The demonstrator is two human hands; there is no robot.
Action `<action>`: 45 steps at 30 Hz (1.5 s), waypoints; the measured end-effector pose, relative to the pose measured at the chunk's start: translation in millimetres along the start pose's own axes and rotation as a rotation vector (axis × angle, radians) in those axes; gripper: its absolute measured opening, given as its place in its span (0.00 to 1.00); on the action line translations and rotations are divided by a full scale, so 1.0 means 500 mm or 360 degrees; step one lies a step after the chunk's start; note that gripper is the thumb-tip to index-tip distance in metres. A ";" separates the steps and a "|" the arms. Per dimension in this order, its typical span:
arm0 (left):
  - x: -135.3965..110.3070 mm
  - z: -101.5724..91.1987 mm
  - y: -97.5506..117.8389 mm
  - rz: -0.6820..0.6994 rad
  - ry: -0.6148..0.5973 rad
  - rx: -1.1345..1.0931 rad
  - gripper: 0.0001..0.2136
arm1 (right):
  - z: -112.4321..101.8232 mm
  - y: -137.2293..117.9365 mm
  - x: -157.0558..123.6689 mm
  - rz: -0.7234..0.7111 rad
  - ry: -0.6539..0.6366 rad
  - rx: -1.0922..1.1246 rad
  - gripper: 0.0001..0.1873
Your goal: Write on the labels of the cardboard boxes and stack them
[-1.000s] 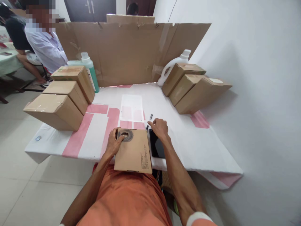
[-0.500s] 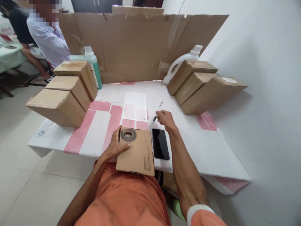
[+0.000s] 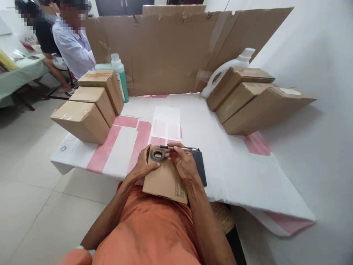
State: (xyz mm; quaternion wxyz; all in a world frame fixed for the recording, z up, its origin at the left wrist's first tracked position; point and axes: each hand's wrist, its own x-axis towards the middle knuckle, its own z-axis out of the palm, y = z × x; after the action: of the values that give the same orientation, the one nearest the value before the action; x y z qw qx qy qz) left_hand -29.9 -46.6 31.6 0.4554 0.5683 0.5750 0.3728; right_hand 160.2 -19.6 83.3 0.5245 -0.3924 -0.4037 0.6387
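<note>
A small flat cardboard box leans at the table's front edge against my orange shirt. Near its top is an oval hole ringed with dark scribbled marks. My left hand grips the box's left edge, thumb lying on its face. In the closed fingers of my right hand is a pen, nearly level, its dark end pointing left over the box's top edge. Whether the tip touches the box I cannot tell. A black smartphone lies just right of the box, partly covered by my right hand.
A white paper sheet lies beyond the box. Cardboard boxes stand on the left and right, with a green bottle and a white jug behind. A cardboard screen closes the back. People sit far left.
My right hand has picked the pen up from the table beyond the phone and brought it left over the box's top. My left hand still holds the box. The view has shifted slightly.
</note>
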 end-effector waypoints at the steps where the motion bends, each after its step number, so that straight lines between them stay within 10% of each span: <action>1: 0.000 0.000 0.001 -0.0001 0.0000 -0.0003 0.47 | 0.001 0.011 -0.003 -0.0017 0.0006 -0.0006 0.12; 22: -0.002 0.001 0.004 -0.0032 0.0028 -0.0033 0.48 | 0.013 0.015 -0.018 -0.0124 0.0033 -0.0642 0.19; 30: -0.001 0.002 -0.006 0.0004 0.0026 -0.0026 0.48 | -0.025 0.004 -0.030 -0.0167 0.0361 -0.0925 0.18; 37: 0.000 0.002 -0.007 0.0013 0.0033 -0.0038 0.47 | -0.020 0.003 0.002 -0.0269 0.0579 -0.0918 0.16; 45: 0.005 0.001 -0.012 0.0028 0.0017 -0.0018 0.46 | -0.024 -0.038 0.106 -0.0328 0.0282 -0.0567 0.19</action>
State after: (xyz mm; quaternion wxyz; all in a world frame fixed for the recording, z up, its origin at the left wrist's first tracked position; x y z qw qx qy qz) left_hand -30.9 -44.9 25.6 0.4523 0.5688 0.5704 0.3830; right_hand 170.6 36.6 92.5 0.5427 -0.4902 -0.5006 0.4633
